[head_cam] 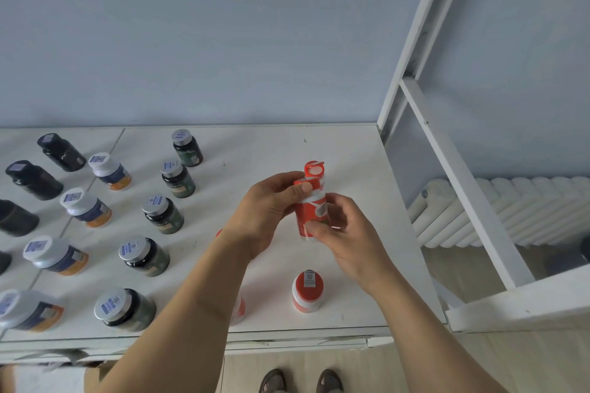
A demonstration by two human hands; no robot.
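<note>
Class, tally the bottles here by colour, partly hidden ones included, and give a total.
All-black plastic bottles: 4
White-lidded bottles with navy and orange labels: 4
Silver-lidded dark green bottles: 5
Red-and-white plastic bottles: 3; a further red sliver is too hidden to count
Total: 16

No text readable anywhere. Label on red bottle, centre of frame: print blurred, no word or brand made out. Barcode sticker on lid of second bottle, lower centre: digits too small. Blue-and-white lid stickers on left bottles: likewise unreadable.
</note>
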